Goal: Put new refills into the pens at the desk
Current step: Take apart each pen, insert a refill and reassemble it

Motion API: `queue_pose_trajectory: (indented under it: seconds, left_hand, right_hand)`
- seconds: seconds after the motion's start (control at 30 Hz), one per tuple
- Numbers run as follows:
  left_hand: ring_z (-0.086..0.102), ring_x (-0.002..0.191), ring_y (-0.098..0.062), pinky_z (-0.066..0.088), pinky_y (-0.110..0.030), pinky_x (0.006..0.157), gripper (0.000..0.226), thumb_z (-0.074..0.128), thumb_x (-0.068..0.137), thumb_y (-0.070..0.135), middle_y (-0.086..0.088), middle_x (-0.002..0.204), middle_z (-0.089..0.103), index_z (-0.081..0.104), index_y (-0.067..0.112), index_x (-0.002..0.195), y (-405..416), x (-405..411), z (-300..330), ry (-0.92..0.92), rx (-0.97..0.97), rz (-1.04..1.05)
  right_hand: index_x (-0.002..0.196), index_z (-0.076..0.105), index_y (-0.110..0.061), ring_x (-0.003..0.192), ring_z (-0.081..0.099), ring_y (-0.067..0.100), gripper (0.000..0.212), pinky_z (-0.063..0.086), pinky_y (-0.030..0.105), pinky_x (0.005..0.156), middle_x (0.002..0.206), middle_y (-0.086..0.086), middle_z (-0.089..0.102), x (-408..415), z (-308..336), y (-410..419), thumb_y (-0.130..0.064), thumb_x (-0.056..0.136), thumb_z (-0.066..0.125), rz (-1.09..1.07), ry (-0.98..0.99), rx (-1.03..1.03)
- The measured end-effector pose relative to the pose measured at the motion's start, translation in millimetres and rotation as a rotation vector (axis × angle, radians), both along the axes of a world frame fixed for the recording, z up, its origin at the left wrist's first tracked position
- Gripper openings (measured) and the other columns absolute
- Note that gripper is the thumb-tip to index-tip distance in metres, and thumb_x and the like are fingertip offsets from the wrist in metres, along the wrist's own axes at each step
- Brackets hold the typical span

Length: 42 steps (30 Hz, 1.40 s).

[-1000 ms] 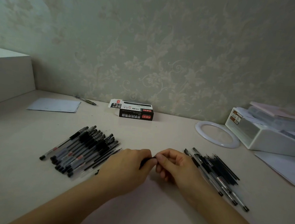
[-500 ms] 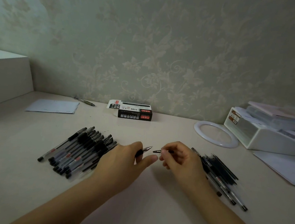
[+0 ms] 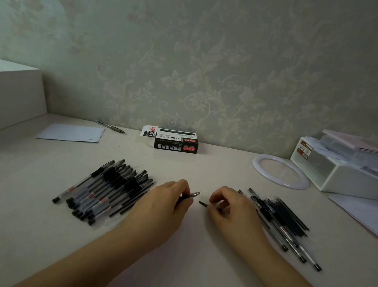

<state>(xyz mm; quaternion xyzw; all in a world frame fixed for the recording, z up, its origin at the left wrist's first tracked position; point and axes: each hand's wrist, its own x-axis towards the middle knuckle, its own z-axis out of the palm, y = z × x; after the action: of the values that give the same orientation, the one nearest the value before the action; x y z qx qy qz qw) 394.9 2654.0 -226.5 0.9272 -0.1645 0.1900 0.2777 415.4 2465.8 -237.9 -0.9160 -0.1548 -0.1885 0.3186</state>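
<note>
left hand (image 3: 164,206): we log it closed around a pen part (image 3: 193,194), metal tip pointing right.
right hand (image 3: 232,208): we log it pinching a thin refill (image 3: 203,204), dark end pointing left, just apart from the tip.
pens (image 3: 107,189): a heap on the desk (image 3: 173,266), left of our hands.
refills and pens (image 3: 283,221): a second heap, right.
refill box (image 3: 172,141): by the wall.

Left hand (image 3: 164,206) pinches pen tip (image 3: 193,194); right hand (image 3: 235,209) holds refill (image 3: 204,204); tips apart, pen piles either side.
</note>
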Motion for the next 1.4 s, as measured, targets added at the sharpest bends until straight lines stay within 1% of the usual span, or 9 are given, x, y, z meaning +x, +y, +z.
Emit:
queue_pose_trajectory:
  seconds: [0.1,0.23,0.33,0.43,0.57,0.73,0.97,1.23,1.4]
  left_hand:
    - [0.050,0.072,-0.006,0.048,-0.032,0.065,0.012,0.047,0.095,0.040,0.015,0.080,0.053,0.047,0.032,0.087,1.2,0.6,-1.5,-0.002,-0.007,-0.004]
    - [0.051,0.073,-0.004,0.045,-0.026,0.066,0.011,0.050,0.094,0.041,0.014,0.081,0.053,0.050,0.032,0.087,0.2,0.7,-1.5,-0.001,-0.023,-0.070]
    - [0.051,0.072,-0.002,0.041,-0.020,0.062,0.011,0.051,0.093,0.042,0.015,0.081,0.052,0.051,0.031,0.091,-2.5,0.1,-0.9,0.005,-0.019,-0.132]
    - [0.050,0.067,0.001,0.033,-0.015,0.057,0.014,0.057,0.092,0.037,0.019,0.076,0.050,0.045,0.030,0.092,-3.7,-0.2,-0.4,0.013,-0.056,-0.161]
    - [0.051,0.067,-0.001,0.037,-0.017,0.055,0.014,0.059,0.091,0.032,0.015,0.074,0.054,0.048,0.025,0.087,-1.9,0.1,2.8,0.005,-0.078,-0.179]
    - [0.057,0.070,-0.005,0.049,-0.031,0.065,0.010,0.053,0.094,0.034,0.012,0.073,0.060,0.054,0.026,0.088,-1.2,-0.1,4.7,0.033,-0.077,-0.183]
    - [0.056,0.065,-0.003,0.047,-0.028,0.061,0.013,0.048,0.096,0.036,0.013,0.068,0.060,0.058,0.031,0.089,-0.9,1.7,1.8,0.085,-0.042,-0.172]
    - [0.051,0.057,-0.004,0.038,-0.021,0.055,0.018,0.046,0.098,0.030,0.011,0.061,0.057,0.060,0.027,0.087,1.3,1.6,4.3,0.144,-0.031,-0.210]
    - [0.055,0.067,-0.005,0.043,-0.021,0.059,0.012,0.054,0.094,0.034,0.012,0.071,0.059,0.060,0.024,0.092,1.7,1.6,7.1,0.080,-0.040,-0.227]
  right_hand:
    - [0.090,0.065,-0.023,0.086,0.057,0.001,0.005,0.044,0.011,0.071,0.089,-0.014,0.064,-1.8,3.1,1.3,-0.018,0.091,0.063,0.016,-0.014,0.074]
    - [0.086,0.067,-0.027,0.076,0.061,0.004,0.007,0.046,0.013,0.065,0.081,-0.016,0.069,-5.9,9.4,6.3,-0.029,0.092,0.065,0.092,0.051,0.337]
    - [0.080,0.069,-0.026,0.069,0.062,0.006,0.013,0.048,0.020,0.065,0.074,-0.008,0.069,-7.2,8.7,8.5,-0.034,0.090,0.066,0.173,0.156,0.359]
    - [0.078,0.070,-0.023,0.064,0.060,0.002,0.014,0.046,0.014,0.063,0.068,-0.005,0.067,-5.1,8.1,7.2,-0.032,0.089,0.067,0.186,0.220,0.409]
    - [0.081,0.072,-0.019,0.067,0.064,0.007,0.012,0.051,0.019,0.069,0.070,-0.001,0.070,-4.0,8.4,4.5,-0.029,0.088,0.069,0.216,0.283,0.474]
    - [0.081,0.073,-0.020,0.069,0.066,0.009,0.009,0.052,0.019,0.071,0.071,0.001,0.072,-3.4,9.0,2.3,-0.025,0.088,0.070,0.237,0.310,0.507]
    - [0.081,0.075,-0.022,0.072,0.068,0.009,0.007,0.052,0.017,0.072,0.073,0.001,0.073,-3.7,9.5,-0.7,-0.026,0.086,0.072,0.267,0.338,0.506]
    - [0.085,0.075,-0.012,0.072,0.067,0.009,0.008,0.052,0.018,0.073,0.074,0.004,0.074,-6.0,13.3,-2.1,-0.020,0.086,0.072,0.303,0.376,0.513]
    - [0.089,0.074,-0.012,0.072,0.066,0.006,0.014,0.050,0.014,0.072,0.076,0.004,0.073,-9.3,15.4,0.6,-0.022,0.092,0.065,0.321,0.386,0.476]
